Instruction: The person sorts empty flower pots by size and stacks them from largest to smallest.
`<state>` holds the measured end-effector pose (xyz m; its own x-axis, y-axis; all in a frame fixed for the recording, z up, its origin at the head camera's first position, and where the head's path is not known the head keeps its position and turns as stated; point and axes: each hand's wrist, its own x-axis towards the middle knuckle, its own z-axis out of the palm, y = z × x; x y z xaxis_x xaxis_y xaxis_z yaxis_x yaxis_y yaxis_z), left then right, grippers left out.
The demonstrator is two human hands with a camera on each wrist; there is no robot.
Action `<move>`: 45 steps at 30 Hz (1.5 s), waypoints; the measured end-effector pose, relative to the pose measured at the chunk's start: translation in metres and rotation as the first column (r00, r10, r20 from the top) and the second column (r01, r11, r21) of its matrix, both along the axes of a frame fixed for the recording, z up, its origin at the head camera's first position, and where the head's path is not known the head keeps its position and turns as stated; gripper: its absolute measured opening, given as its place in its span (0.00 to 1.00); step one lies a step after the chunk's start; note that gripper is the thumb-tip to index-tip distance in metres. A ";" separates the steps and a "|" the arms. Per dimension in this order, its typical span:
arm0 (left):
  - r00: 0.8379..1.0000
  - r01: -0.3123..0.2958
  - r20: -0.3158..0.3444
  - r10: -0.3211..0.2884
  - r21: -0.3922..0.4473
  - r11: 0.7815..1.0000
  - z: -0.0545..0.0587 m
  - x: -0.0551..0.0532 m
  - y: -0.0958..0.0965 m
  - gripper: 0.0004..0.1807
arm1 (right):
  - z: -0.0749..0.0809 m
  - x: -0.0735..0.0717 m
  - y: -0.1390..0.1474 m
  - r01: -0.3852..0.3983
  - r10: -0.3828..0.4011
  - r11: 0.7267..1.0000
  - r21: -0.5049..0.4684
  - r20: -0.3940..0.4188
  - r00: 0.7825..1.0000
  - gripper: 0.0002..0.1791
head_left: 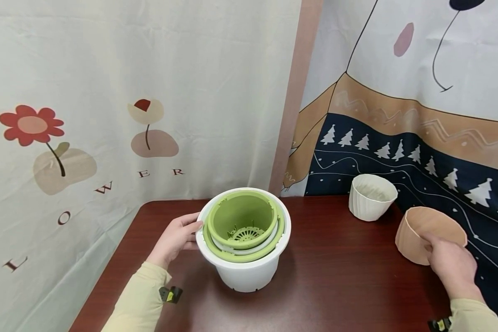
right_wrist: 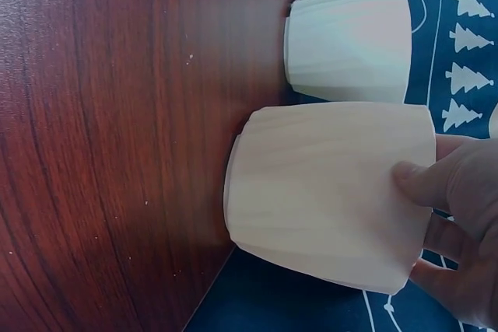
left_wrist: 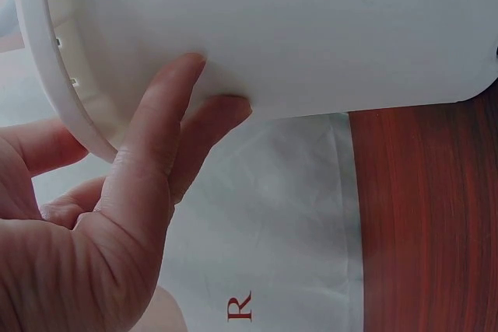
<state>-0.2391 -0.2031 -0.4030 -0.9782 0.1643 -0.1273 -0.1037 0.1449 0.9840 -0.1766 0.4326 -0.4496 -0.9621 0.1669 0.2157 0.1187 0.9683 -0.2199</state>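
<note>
My left hand (head_left: pixel 175 240) holds a large white flower pot (head_left: pixel 248 275) by its left side, thumb over the rim and fingers against the outer wall. Nested inside that pot are green pots, the innermost green pot (head_left: pixel 232 213) having a slotted bottom. At the right, my right hand (head_left: pixel 455 263) pinches the rim of a peach-coloured fluted pot (head_left: pixel 410 237). In the right wrist view the thumb presses on the peach pot's outer wall, with the other fingers past the rim. Behind it stands a smaller cream fluted pot (head_left: pixel 367 208), which neither hand touches.
Everything stands on a dark red wooden table (head_left: pixel 328 281). A pale curtain (head_left: pixel 216 101) with flower prints hangs behind and to the left. Along the right edge hangs a navy cloth (head_left: pixel 431 184) printed with white trees, close to the fluted pots.
</note>
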 end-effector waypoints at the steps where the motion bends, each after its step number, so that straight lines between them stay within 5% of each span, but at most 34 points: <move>1: 1.000 0.000 0.000 0.000 0.000 1.000 0.000 0.000 0.000 0.26 | 0.000 0.000 0.000 0.004 -0.004 1.000 -0.001 -0.004 1.000 0.19; 9: 1.000 0.003 0.001 -0.003 0.004 1.000 0.000 0.000 0.000 0.26 | -0.002 0.002 -0.004 0.006 -0.007 1.000 -0.013 -0.031 1.000 0.17; 23: 1.000 0.002 -0.001 -0.002 0.009 1.000 -0.001 0.000 -0.001 0.26 | 0.001 0.002 -0.029 -0.060 0.053 0.998 -0.028 -0.202 0.978 0.16; 37: 1.000 0.004 -0.001 -0.004 0.009 1.000 -0.001 0.001 0.001 0.27 | 0.005 -0.001 -0.051 -0.112 0.101 0.993 -0.044 -0.196 0.975 0.19; 45: 1.000 0.002 -0.001 -0.002 0.010 1.000 0.000 0.001 0.001 0.26 | 0.005 -0.006 -0.067 -0.177 0.163 0.984 -0.029 -0.266 0.950 0.19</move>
